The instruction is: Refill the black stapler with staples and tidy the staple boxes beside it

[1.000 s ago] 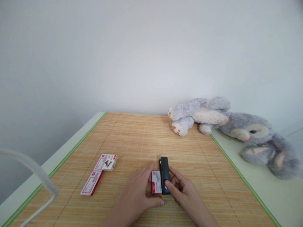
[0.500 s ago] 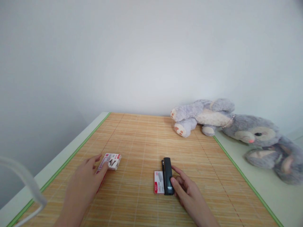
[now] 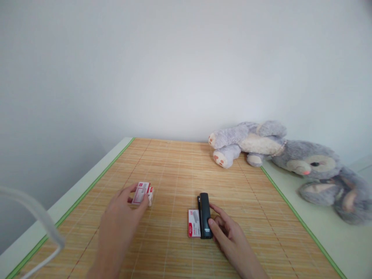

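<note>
A small white and red box (image 3: 141, 193) with printed pictures is pinched in my left hand (image 3: 123, 215), fingers at its far left side and thumb at its near right. Its pink-framed face is turned up towards me; part of the box is covered by the hand. To the right, a black stapler (image 3: 205, 215) lies lengthwise on the mat. My right hand (image 3: 228, 230) has its thumb and forefinger against the stapler's right side, the other fingers curled under. A flat white and red staple box (image 3: 194, 223) lies against the stapler's left side.
A bamboo mat (image 3: 171, 162) with green edging covers the white table (image 3: 293, 186). A grey plush rabbit (image 3: 261, 144) lies on its side at the back right, by the wall (image 3: 186, 69). A white cable-like strip (image 3: 43, 221) curves through the lower left.
My left hand has moved right and slightly away from me with the box, which has turned so its pink-framed face shows more. My right hand and the stapler have stayed nearly still.
</note>
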A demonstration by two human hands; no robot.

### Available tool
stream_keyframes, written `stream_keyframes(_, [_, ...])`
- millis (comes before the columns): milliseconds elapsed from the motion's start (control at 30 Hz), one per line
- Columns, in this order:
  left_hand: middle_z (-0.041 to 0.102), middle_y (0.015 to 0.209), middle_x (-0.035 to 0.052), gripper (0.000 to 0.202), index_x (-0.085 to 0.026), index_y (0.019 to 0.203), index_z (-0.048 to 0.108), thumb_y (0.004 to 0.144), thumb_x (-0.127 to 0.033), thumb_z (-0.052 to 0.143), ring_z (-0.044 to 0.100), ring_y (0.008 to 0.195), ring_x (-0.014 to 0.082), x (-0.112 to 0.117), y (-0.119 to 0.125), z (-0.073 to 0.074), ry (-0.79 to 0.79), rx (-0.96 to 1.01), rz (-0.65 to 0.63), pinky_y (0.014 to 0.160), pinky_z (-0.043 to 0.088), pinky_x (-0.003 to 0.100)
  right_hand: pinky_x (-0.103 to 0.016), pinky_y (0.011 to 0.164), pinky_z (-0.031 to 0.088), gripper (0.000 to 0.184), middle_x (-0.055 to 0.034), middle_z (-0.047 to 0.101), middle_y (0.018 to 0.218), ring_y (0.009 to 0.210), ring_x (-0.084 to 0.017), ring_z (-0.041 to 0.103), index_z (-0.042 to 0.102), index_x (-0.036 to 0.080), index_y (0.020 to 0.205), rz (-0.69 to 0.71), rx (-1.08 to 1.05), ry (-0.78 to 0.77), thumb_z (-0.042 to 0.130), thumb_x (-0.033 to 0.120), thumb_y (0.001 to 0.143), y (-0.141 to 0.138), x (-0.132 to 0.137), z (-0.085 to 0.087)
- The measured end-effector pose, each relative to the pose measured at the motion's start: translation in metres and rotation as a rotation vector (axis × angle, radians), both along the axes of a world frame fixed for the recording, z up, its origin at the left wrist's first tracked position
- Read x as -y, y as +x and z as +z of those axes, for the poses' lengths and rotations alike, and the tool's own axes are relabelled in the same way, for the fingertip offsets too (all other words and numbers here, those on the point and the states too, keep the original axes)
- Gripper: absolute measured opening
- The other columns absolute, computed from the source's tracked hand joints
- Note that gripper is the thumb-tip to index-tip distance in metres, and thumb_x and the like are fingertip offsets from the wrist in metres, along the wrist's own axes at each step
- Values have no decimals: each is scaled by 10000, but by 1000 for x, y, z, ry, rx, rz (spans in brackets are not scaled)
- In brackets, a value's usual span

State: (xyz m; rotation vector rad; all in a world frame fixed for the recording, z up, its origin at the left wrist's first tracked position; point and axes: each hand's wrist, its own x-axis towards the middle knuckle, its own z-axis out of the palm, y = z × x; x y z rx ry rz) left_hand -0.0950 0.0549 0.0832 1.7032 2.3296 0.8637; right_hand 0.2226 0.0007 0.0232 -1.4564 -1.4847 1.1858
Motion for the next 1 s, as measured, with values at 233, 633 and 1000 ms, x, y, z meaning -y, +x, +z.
stream_keyframes(233, [693,1227,74,401,-243,1298,647,914,-351,612,693,1051,258,40,100,-18,-58,320,-386,937,555,423,-306,644,387,656,47,501,711,669,-174,511,515,190,1528,-19,30,5,536,600,1016,-1,0,0])
stream_keyframes(633, [696,1043,66,337,-209,1190,716,963,-410,569,674,817,207,40,121,-33,-183,607,-426,786,570,384,-319,656,402,632,29,568,707,673,-185,534,542,181,1505,-6,28,5,539,582,1017,-2,1,2])
stream_keyframes(1000, [689,1106,78,407,-199,1274,678,983,-456,554,675,856,208,44,120,-33,-196,604,-461,818,573,386,-313,658,402,607,32,562,714,686,-185,560,572,170,1466,-15,53,21,542,580,1020,-2,2,0])
